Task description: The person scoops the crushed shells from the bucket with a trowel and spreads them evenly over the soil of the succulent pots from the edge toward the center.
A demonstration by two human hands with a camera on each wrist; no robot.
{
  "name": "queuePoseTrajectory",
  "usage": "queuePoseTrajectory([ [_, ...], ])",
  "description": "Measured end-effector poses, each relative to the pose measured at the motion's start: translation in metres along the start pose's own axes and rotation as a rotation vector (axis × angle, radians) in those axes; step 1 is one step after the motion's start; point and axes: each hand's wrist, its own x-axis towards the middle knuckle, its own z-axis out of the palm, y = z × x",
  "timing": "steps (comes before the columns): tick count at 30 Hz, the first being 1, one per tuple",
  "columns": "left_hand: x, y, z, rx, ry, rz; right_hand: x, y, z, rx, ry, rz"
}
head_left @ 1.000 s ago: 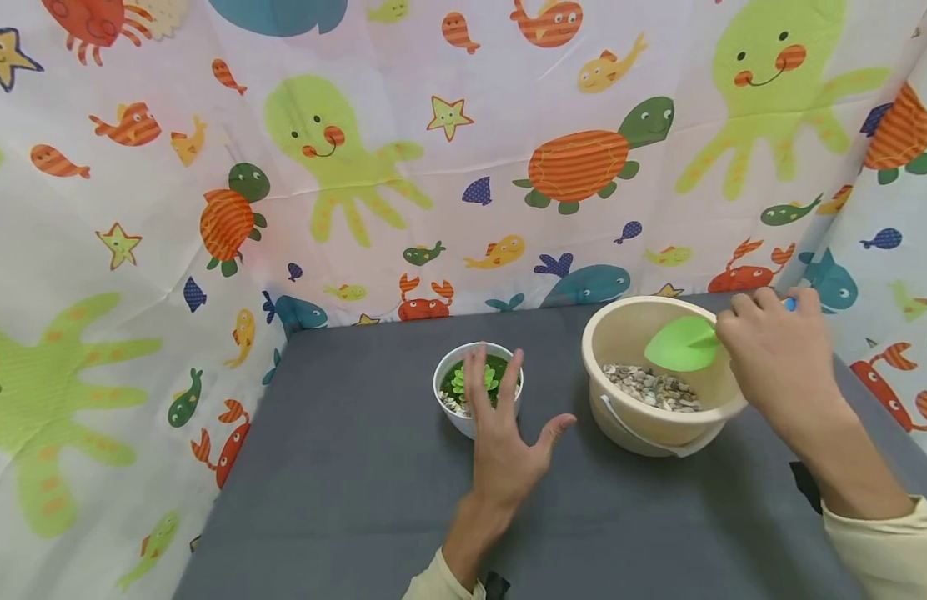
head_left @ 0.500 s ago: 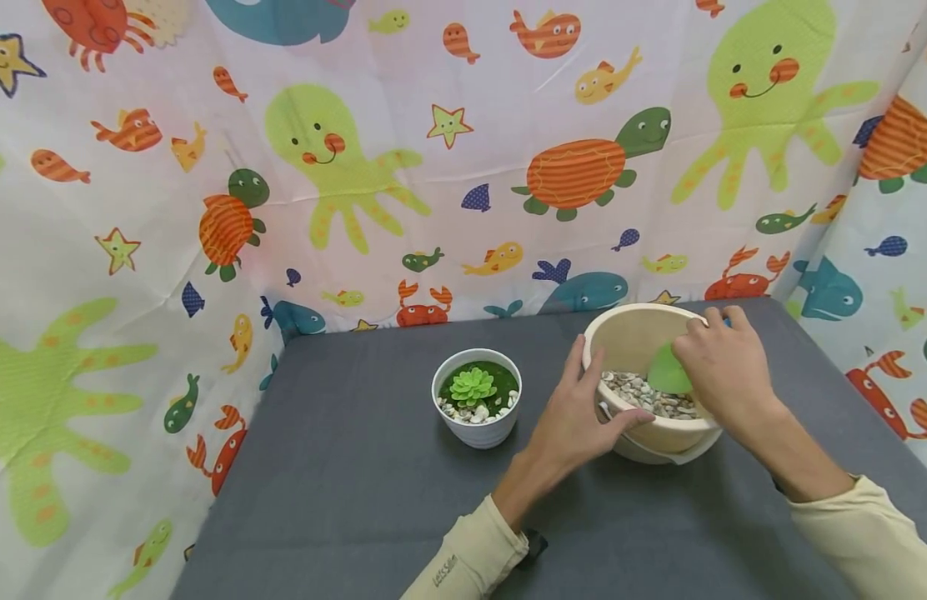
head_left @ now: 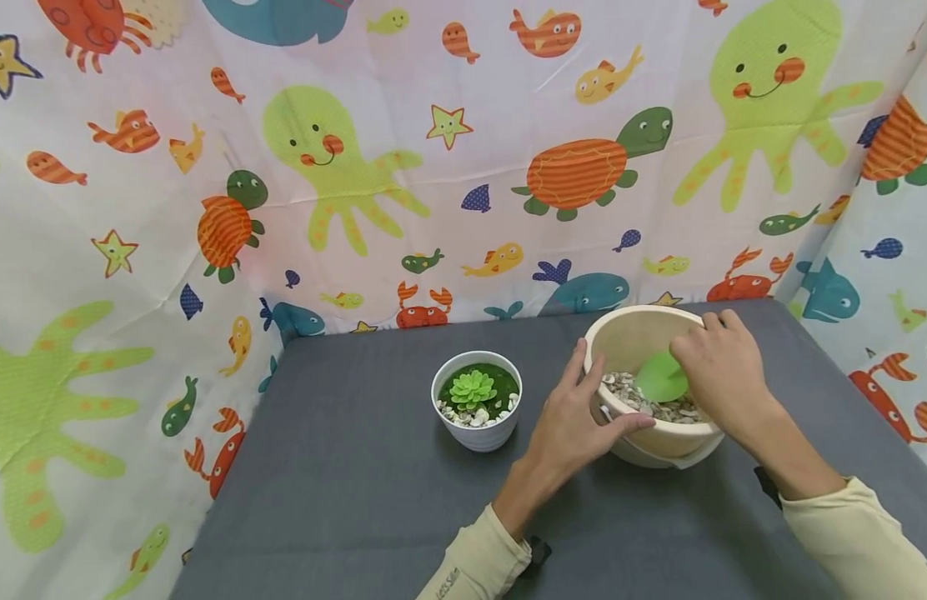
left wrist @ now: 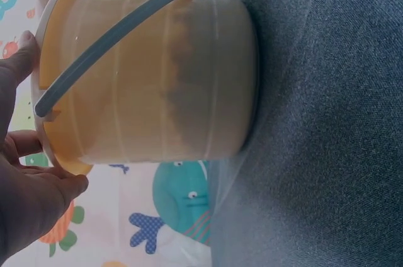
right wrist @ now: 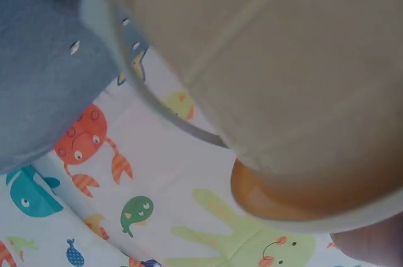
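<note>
The right hand (head_left: 722,371) grips a green shovel (head_left: 662,377), whose blade sits just left of the fist, among pebbles (head_left: 624,390) inside the bucket (head_left: 654,439). The left hand (head_left: 572,425) holds the bucket's rim at its near left. A potted plant (head_left: 482,435) stands apart, farther left on the counter (head_left: 358,475).

Bucket (left wrist: 138,103) — smooth, translucent plastic

Cream bucket (head_left: 621,340), standing on grey-covered bench (head_left: 343,467), handle (left wrist: 116,41) lowered along outer wall. Small mixed pebbles (head_left: 621,388) inside, low down. Bright green shovel (head_left: 662,377), blade inside bucket at pebbles; unclear if dug in.
</note>
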Motion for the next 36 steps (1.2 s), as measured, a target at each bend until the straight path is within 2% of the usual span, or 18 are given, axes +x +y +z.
queuePoseTrajectory([
  [7, 0.004, 0.001, 0.001, 0.0, -0.001, 0.005, 0.006, 0.005, 0.001, 0.045, -0.008, 0.006],
  [11, 0.006, 0.001, 0.003, 0.016, -0.005, 0.018, 0.006, 0.008, 0.004, 0.114, -0.016, 0.034],
  [22, 0.005, 0.002, 0.0, 0.033, -0.007, 0.021, 0.006, 0.01, 0.017, 0.328, 0.01, 0.019],
  [36, -0.003, 0.001, -0.001, 0.013, -0.008, -0.013, -0.002, 0.012, 0.006, 0.464, -0.014, 0.074],
])
